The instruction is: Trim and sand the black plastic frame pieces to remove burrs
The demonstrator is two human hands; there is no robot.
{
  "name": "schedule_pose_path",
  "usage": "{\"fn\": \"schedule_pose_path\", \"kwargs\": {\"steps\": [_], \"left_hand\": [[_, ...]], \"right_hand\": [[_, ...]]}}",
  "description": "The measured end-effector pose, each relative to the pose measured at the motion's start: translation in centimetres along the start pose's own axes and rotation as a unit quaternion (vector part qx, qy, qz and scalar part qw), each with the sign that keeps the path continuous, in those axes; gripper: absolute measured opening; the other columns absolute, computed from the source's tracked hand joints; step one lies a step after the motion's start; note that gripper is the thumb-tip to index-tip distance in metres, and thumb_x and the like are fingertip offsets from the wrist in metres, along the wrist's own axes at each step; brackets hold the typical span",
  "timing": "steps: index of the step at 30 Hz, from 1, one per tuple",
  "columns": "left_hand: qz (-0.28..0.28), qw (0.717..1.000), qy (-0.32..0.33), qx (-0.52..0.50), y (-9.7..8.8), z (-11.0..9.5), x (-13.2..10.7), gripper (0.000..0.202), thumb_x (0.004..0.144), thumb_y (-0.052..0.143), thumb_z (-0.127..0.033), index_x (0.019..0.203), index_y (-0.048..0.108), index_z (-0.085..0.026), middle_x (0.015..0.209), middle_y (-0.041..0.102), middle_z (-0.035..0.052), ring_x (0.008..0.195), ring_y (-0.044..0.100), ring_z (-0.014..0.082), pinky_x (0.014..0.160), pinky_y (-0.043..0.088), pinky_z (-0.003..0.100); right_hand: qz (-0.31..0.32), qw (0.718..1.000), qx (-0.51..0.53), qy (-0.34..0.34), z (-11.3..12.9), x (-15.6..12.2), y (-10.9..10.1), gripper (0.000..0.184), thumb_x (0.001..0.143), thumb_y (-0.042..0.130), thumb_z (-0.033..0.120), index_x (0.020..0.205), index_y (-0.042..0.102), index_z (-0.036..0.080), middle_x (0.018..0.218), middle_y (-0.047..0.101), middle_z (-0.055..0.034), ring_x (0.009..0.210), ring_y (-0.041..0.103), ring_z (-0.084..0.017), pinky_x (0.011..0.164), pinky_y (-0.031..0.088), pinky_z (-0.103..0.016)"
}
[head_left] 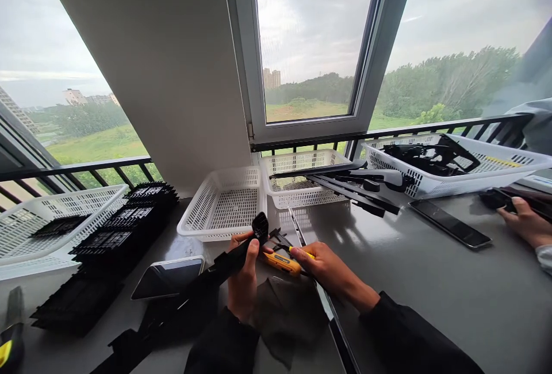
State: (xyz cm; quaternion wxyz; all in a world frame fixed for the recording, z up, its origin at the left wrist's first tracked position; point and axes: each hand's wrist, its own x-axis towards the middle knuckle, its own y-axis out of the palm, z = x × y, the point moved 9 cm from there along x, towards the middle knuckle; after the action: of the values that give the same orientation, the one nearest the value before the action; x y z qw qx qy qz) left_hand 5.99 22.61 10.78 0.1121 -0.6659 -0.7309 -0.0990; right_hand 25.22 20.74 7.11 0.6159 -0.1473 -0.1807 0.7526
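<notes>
Now the left hand [244, 279] grips a black part [224, 262], which slants over the table [414, 282] near a phone [172, 277]; the right hand [330, 266] clasps a yellow tool [305, 253], close to an orange caliper [282, 263].

The left hand [244, 281] holds a long black part [222, 267], the right hand [326, 267] a yellow-handled tool [311, 256].

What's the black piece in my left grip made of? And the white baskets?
Black piece: probably plastic, with a dull finish; it barely shines and small tabs stick out from its edge. White baskets: most likely hard plastic, maybe slightly shiny; their thin walls have neat rows of slots.
</notes>
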Motion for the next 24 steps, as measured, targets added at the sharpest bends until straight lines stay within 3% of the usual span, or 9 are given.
{"fn": "schedule_pose_path", "kwargs": {"steps": [4, 7, 15, 24], "left_hand": [[-0.003, 1.000, 0.010, -0.008, -0.1, -0.1, 0.0, 0.019, 0.098, 0.061, -0.043, 0.103, 0.063, -0.025, 0.088, 0.078, 0.0010, 0.083, 0.076, 0.0227, 0.088, 0.058, 0.039], [-0.002, 0.999, -0.021, -0.027, 0.0, 0.7, -0.2, 0.020, 0.097, 0.063, -0.044, 0.103, 0.063, -0.024, 0.089, 0.079, 0.0017, 0.083, 0.078, 0.0233, 0.084, 0.059, 0.038], [-0.001, 0.997, -0.039, -0.073, 0.0, 1.1, 0.0, 0.020, 0.095, 0.064, -0.042, 0.100, 0.059, -0.023, 0.090, 0.081, 0.0035, 0.079, 0.079, 0.0240, 0.086, 0.061, 0.043], [0.003, 1.000, -0.023, -0.020, 0.5, 0.2, -0.4, 0.017, 0.094, 0.065, -0.041, 0.099, 0.060, -0.026, 0.087, 0.081, 0.0041, 0.080, 0.077, 0.0260, 0.084, 0.059, 0.045]], "right_hand": [[0.015, 1.000, -0.001, 0.009, 0.0, -0.1, 0.5, 0.068, 0.096, 0.039, 0.080, 0.062, 0.030, 0.023, 0.061, 0.025, 0.0045, 0.058, 0.022, -0.011, 0.055, 0.016, -0.032], [0.008, 1.000, 0.017, 0.023, -0.4, 0.0, 0.4, 0.069, 0.094, 0.040, 0.083, 0.060, 0.028, 0.023, 0.059, 0.024, 0.0050, 0.057, 0.021, -0.011, 0.054, 0.014, -0.032], [-0.067, 0.995, 0.047, 0.053, -2.5, 0.4, -2.4, 0.075, 0.092, 0.033, 0.089, 0.054, 0.031, 0.025, 0.049, 0.025, 0.0056, 0.051, 0.022, -0.011, 0.052, 0.017, -0.031], [-0.016, 0.998, 0.062, 0.015, -0.9, 0.3, 0.3, 0.073, 0.094, 0.039, 0.085, 0.055, 0.028, 0.024, 0.052, 0.024, 0.0056, 0.052, 0.020, -0.010, 0.051, 0.015, -0.031]]}}
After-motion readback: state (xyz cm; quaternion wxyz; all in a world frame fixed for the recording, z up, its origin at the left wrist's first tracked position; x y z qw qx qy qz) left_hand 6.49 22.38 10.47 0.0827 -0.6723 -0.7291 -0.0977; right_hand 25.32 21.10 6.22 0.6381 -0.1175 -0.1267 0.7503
